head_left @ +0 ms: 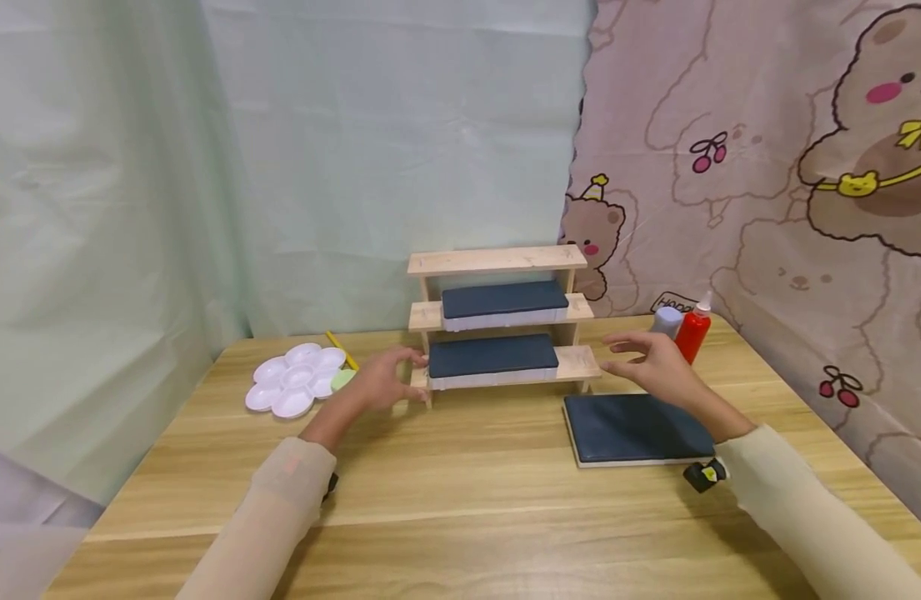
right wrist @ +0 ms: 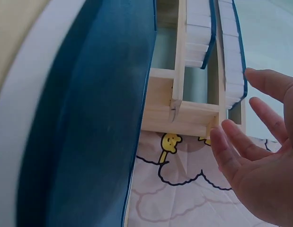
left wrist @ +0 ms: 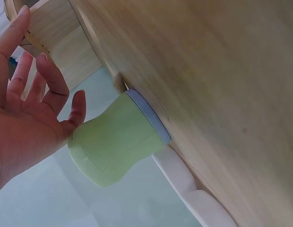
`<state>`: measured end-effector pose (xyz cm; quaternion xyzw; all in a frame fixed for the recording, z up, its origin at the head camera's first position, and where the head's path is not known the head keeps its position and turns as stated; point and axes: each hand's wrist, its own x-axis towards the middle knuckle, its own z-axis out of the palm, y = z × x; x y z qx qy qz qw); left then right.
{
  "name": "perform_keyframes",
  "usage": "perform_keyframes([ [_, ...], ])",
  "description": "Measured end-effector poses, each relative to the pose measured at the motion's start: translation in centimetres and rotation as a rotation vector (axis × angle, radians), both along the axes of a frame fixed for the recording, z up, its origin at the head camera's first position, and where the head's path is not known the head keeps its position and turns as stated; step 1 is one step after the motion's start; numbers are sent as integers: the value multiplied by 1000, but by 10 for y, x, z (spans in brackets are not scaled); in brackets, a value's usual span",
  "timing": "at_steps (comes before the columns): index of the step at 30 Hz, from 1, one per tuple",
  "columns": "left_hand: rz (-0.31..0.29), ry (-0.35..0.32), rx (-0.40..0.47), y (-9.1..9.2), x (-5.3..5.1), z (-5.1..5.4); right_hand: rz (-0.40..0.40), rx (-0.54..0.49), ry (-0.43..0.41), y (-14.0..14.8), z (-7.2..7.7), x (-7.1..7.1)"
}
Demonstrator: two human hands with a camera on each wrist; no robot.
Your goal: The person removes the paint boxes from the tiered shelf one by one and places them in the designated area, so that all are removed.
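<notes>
Flanking the stepped wooden shelf (head_left: pixel 498 262) at centre frame, my left hand (head_left: pixel 381 379) and right hand (head_left: pixel 658 362) curve loosely, both released, near two dark-topped slabs (head_left: pixel 493 356).

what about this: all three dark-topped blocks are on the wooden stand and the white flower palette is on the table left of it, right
Not quite: only two dark-topped blocks are on the wooden stand. The third block lies on the table near the right hand, as the head view shows. The palette is as you say.
</notes>
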<state>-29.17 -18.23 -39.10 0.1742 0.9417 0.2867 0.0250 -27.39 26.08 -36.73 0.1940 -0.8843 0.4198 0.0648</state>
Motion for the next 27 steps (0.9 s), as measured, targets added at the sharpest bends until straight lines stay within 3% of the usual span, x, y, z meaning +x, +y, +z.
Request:
perform_keyframes([
  [7, -3, 6, 0, 0, -1, -2, 6, -13, 26, -12, 4, -10],
  [15, 6, -9, -5, 2, 0, 2, 35, -30, 112, -24, 10, -18],
  [27, -5, 13, -36, 3, -1, 4, 66, -49, 116, -42, 21, -28],
])
